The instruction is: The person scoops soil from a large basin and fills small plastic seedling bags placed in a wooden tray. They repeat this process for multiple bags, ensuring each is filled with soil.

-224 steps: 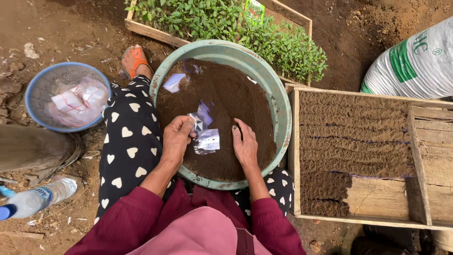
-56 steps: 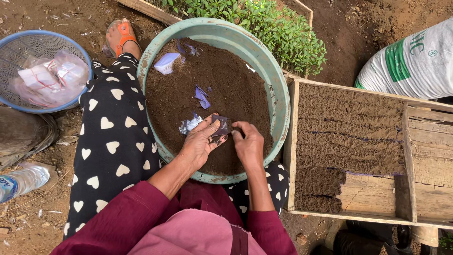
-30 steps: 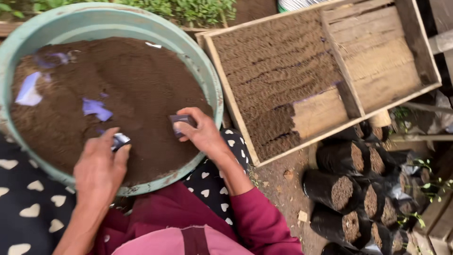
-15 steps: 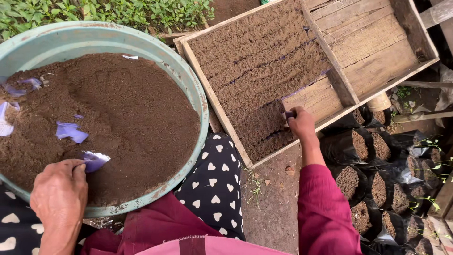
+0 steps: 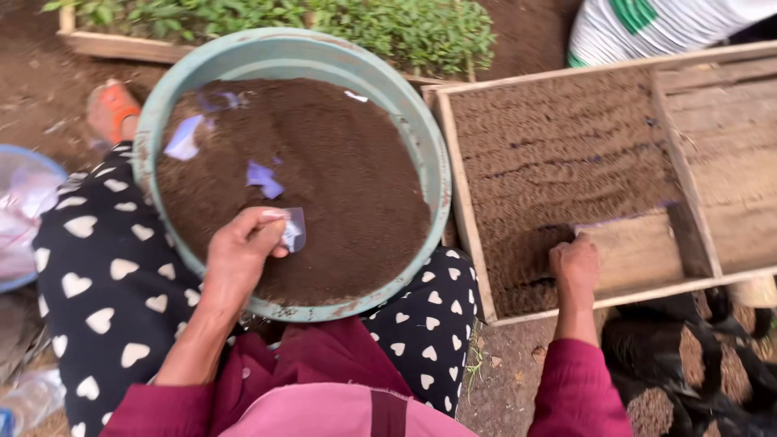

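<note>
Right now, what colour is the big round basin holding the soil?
Pale teal green, its rim worn and scuffed; the basin shows best in the head view.

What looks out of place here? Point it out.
Loose bits of clear plastic lie scattered on the soil in the green basin. The left hand holds one such small bag; the right hand rests in the wooden tray. Nothing looks spilled or broken.

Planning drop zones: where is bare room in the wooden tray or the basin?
Free: bare planks of the wooden tray, right of its divider, and the small board patch beside the right hand. Crowded: the tray's left part, packed with soil-filled rows. The basin is full of soil, the left hand pinching a small plastic bag.
</note>
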